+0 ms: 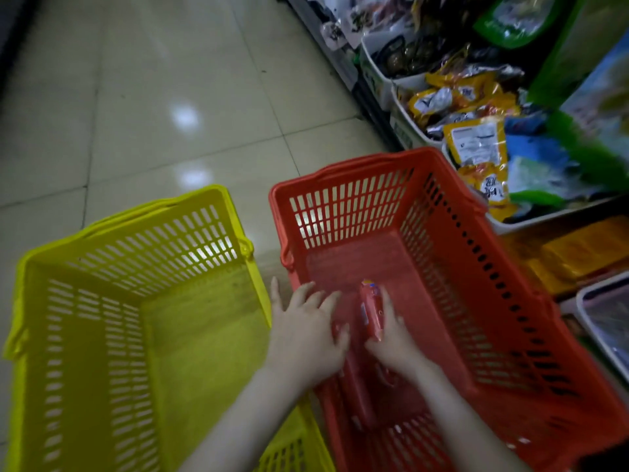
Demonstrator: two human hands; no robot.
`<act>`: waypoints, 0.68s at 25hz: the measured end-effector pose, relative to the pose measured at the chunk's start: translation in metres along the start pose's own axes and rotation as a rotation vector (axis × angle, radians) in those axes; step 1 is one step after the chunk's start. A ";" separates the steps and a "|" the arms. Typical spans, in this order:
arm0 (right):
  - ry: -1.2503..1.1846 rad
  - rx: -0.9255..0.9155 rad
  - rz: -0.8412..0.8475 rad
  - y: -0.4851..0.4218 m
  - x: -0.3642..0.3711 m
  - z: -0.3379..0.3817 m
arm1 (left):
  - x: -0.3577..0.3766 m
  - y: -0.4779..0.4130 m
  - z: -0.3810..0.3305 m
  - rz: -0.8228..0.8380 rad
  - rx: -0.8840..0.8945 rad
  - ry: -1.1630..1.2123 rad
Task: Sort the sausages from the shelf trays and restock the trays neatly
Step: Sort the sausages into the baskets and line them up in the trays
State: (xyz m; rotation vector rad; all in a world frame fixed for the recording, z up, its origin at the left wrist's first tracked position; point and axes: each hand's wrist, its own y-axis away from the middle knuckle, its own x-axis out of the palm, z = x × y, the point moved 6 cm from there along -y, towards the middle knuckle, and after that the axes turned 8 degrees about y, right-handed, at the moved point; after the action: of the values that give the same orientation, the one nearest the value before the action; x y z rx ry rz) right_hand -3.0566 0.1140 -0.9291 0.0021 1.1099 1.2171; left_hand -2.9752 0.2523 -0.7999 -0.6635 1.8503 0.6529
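The slatted basket [143, 335] on the left is bright yellow, and the one beside it [442, 284] is orange-red. A sausage [371, 310] inside is red with a small yellow-and-blue mark, the shelf packets [476, 144] are yellow and white, and the floor [153, 97] is glossy cream tile.

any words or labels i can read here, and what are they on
No text reads clearly enough to quote.
sausage held by the right hand: label print blurred.
yellow pack on the shelf: white label, print too small.
lower yellow pack: large characters, blurred.
red basket, yellow basket: no text seen.
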 end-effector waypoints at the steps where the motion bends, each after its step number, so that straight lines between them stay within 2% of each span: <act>1: -0.167 -0.052 -0.084 0.006 -0.018 0.013 | -0.005 -0.006 -0.003 -0.016 -0.052 0.046; 3: -0.471 -0.180 -0.171 0.027 -0.049 0.041 | -0.013 -0.021 -0.011 0.003 -0.161 0.189; 6: -0.837 -0.325 -0.080 0.058 -0.069 0.077 | -0.026 -0.038 -0.022 0.019 -0.249 0.598; 9: -1.047 -0.383 0.038 0.066 -0.083 0.096 | -0.034 -0.039 -0.014 -0.073 -0.304 0.813; 11: -1.123 -0.290 0.043 0.057 -0.077 0.087 | -0.034 -0.030 -0.005 -0.146 -0.310 0.885; 14: -0.712 -0.095 -0.079 0.031 -0.038 0.047 | -0.035 -0.016 0.014 -0.203 -0.368 1.068; 15: -0.533 -0.041 -0.036 0.023 -0.013 0.032 | -0.034 -0.012 0.021 -0.219 -0.410 1.165; 17: -0.132 0.011 0.185 0.008 0.042 0.007 | -0.036 -0.010 0.030 -0.227 -0.484 1.355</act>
State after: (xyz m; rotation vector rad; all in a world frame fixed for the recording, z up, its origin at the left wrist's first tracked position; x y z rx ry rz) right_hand -3.0609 0.1519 -0.9495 0.1946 1.0178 1.3551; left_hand -2.9369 0.2714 -0.7782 -1.9401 2.7435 0.5093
